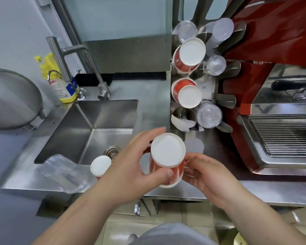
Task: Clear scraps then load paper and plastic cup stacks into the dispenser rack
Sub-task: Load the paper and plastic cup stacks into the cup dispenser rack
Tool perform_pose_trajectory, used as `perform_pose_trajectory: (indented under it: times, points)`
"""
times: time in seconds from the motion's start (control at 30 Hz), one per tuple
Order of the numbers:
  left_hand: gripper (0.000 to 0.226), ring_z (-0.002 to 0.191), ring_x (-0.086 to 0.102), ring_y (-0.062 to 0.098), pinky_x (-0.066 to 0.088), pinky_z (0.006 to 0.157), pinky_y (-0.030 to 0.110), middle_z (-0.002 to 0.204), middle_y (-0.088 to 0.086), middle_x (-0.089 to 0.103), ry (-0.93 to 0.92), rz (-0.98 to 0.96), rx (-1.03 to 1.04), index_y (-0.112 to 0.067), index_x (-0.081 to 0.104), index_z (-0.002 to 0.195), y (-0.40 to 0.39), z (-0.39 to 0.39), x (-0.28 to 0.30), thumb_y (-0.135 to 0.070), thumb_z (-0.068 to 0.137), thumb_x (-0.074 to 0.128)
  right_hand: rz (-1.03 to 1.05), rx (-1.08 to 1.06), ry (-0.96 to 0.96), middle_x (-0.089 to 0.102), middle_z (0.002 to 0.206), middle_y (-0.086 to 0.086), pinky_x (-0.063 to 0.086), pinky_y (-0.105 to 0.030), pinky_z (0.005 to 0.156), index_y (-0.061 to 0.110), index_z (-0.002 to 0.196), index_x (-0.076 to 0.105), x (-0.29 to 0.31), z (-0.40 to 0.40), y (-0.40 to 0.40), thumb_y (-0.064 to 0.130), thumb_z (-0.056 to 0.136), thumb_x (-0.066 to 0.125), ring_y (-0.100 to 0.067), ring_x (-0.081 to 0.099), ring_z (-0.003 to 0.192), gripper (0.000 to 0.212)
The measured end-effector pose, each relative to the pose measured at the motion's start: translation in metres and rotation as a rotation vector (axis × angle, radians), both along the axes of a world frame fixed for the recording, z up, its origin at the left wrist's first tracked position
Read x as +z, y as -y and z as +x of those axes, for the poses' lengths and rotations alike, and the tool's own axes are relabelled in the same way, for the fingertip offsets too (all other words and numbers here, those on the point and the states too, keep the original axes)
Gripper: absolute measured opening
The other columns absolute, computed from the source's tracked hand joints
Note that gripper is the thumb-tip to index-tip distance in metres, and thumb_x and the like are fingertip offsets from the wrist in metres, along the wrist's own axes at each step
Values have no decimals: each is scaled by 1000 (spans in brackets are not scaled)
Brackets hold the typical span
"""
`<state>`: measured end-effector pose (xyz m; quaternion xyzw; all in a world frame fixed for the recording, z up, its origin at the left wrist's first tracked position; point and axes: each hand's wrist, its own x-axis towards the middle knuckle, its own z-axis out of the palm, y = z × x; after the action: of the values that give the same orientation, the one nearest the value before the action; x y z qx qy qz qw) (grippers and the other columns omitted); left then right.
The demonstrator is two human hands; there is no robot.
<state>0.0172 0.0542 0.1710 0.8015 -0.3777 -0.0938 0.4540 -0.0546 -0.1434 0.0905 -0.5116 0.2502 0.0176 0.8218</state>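
Note:
A stack of red paper cups point(168, 152), white bottom facing me, is held over the counter's front edge. My left hand point(131, 167) grips its left side with fingers and thumb curled round it. My right hand point(207, 174) holds its right side from below. Just beyond stands the steel dispenser rack point(208, 85). Two slots hold red paper cup stacks point(189, 55), and several hold clear plastic cup stacks point(208, 115). One lower left slot point(182, 117) is open. Another red paper cup stack point(100, 165) and a clear plastic cup stack point(64, 172) lie left of my hands.
A steel sink point(95, 124) with a tall tap point(67, 55) fills the left middle. Soap bottles point(64, 85) stand behind it and a metal strainer point(12, 99) is at the far left. A red coffee machine point(276, 103) with a drip grate stands right of the rack.

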Motion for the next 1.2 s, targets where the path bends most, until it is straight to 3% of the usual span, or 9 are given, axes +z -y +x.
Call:
perform_pose_trajectory:
  times: [0.13, 0.27, 0.4, 0.63, 0.83, 0.97, 1.07, 1.2]
  points:
    - [73, 125, 49, -1, 42, 100, 23, 130, -31, 47, -45, 35, 69, -65, 37, 127, -20, -12, -38, -45, 67, 74, 36, 65, -108, 73, 93, -21, 58, -35, 70, 5, 89, 74, -24, -5, -20, 0, 88, 54, -29, 72, 82, 21]
    - [69, 125, 49, 0, 48, 102, 37, 128, -33, 47, -162, 45, 146, -66, 39, 122, -33, -17, -70, -41, 67, 73, 98, 54, -234, 69, 108, -26, 55, -44, 89, -4, 114, 62, -48, -1, -37, 2, 90, 55, -40, 66, 103, 26]
    - [63, 127, 46, 0, 41, 107, 29, 126, -37, 43, -208, 34, 200, -65, 41, 118, -33, -13, -85, -41, 67, 69, 25, 67, -266, 70, 107, -25, 53, -47, 93, -5, 116, 60, -59, 11, -50, 5, 93, 53, -39, 67, 102, 26]
    - [62, 123, 47, -1, 39, 105, 20, 124, -25, 47, -267, 31, 240, -44, 44, 122, -27, -3, -98, -29, 68, 70, -190, 98, -282, 71, 108, -18, 53, -52, 91, 5, 117, 64, -75, 30, -59, 6, 95, 49, -34, 68, 100, 26]
    - [62, 124, 47, 2, 38, 103, 17, 125, -19, 49, -310, 20, 263, -36, 47, 125, -30, 1, -111, -26, 69, 72, -408, 185, -227, 74, 102, 2, 55, -43, 91, 25, 101, 70, -81, 33, -68, -6, 85, 46, -20, 69, 101, 42]
    - [64, 124, 47, 4, 40, 104, 24, 125, -14, 51, -285, 22, 258, -32, 50, 126, -31, 6, -119, -14, 72, 79, -635, 278, -122, 69, 108, 17, 52, -32, 94, 47, 104, 58, -87, 28, -71, 1, 82, 56, -7, 63, 107, 51]
    - [64, 123, 47, 6, 41, 104, 26, 124, -15, 52, -284, 13, 275, -27, 51, 127, -30, 8, -121, -12, 72, 79, -729, 356, 1, 64, 120, 11, 50, -40, 96, 40, 124, 51, -90, 28, -73, 10, 78, 61, -11, 59, 114, 55]
    - [66, 122, 47, 5, 40, 102, 22, 122, -19, 51, -258, 11, 289, -38, 47, 122, -29, 8, -122, -10, 72, 80, -854, 353, 78, 64, 116, 12, 52, -42, 88, 34, 126, 51, -94, 33, -75, 20, 73, 71, -14, 60, 110, 59]
